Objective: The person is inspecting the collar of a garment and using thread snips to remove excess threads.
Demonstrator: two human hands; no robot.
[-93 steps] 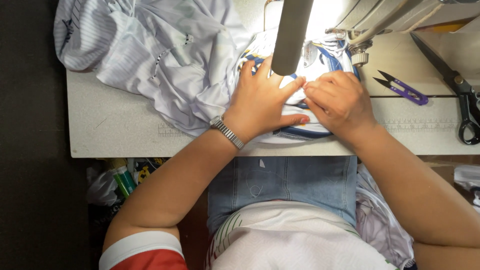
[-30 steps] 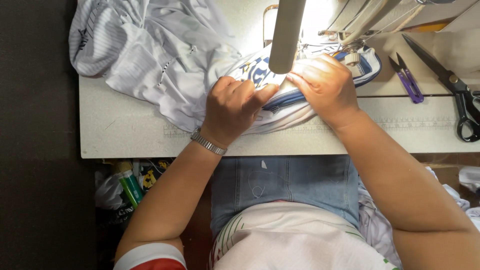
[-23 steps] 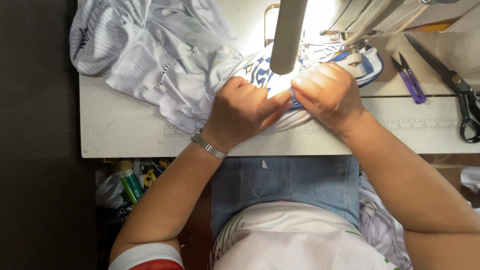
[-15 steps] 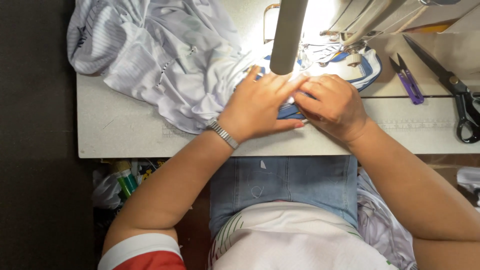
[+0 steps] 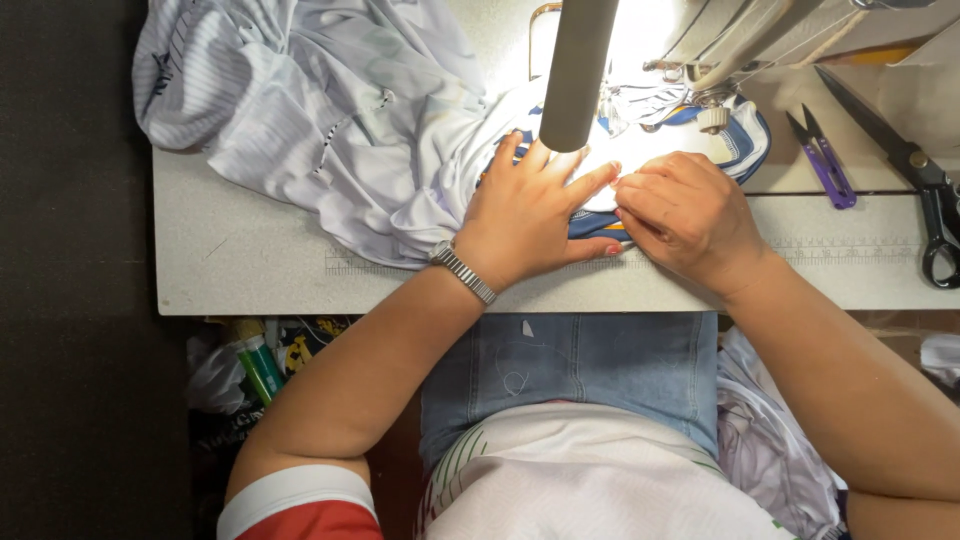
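Bent low over a pale sewing table [image 5: 250,270], a person presses a white striped garment [image 5: 330,110] flat beneath the lit head of a sewing machine [image 5: 720,50]. Its blue-and-white trimmed edge [image 5: 745,140] lies just beyond the fingertips, close to the needle area, while the rest of the cloth bunches up toward the table's far left corner. The left hand [image 5: 525,215], a metal watch [image 5: 463,272] at its wrist, lies palm down with fingers spread open on the fabric, gripping nothing, only holding it down. The right hand [image 5: 685,220] sits just beside it, fingers curled inward and knuckles up, fingertips seeming to pinch or fold the trim where the two hands meet; whether anything is actually caught between them cannot be told from this angle. A grey lamp tube [image 5: 578,70] crosses in front of the work and hides part of it. To the right, well apart from the hands, lie purple thread snips [image 5: 822,160] and large black shears [image 5: 920,190]. Judging from this position, doing the step well calls for keeping the fold even along the printed ruler [image 5: 860,252] at the table's edge, smoothing wrinkles outward with the flat hand, keeping the loose bulk from dragging on the seam, and holding all fingertips clear of the needle.
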